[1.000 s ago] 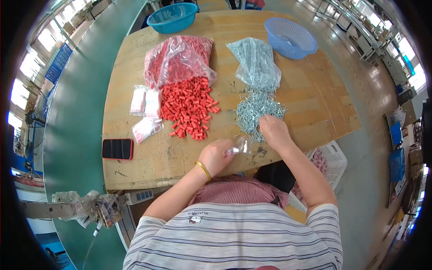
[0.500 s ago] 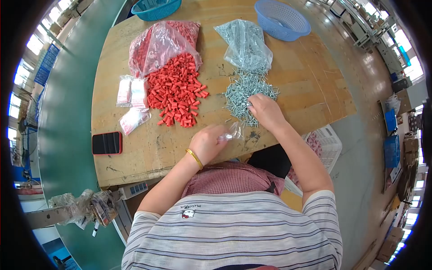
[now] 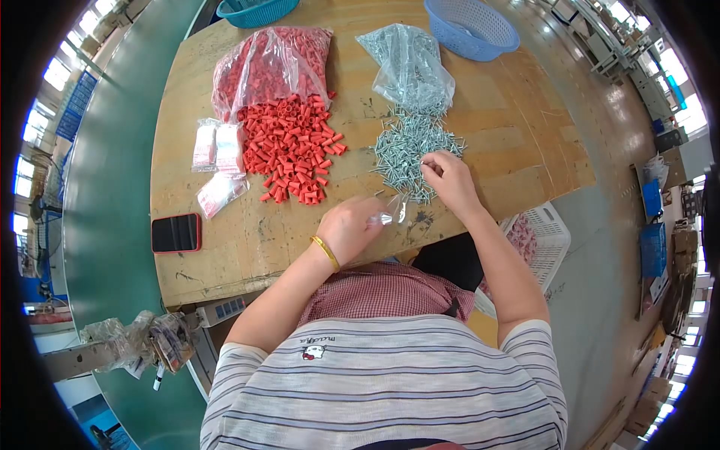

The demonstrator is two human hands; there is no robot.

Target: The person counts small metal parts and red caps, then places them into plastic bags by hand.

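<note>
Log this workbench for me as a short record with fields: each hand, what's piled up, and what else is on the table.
left hand: pinches a small clear bag above the table's near edge
right hand: fingers curled on the screw pile; cannot tell if it grips any
piles: screw pile spills from a clear screw bag; red plastic pieces spill from a red-filled bag
left side: small filled packets; phone in a red case
far edge: blue basket; teal basket
surface: wooden table

On your table (image 3: 247,251), the anchor pile (image 3: 292,150) lies left of the screw pile (image 3: 405,146), with the phone (image 3: 175,232) farther left, nearer you.
</note>
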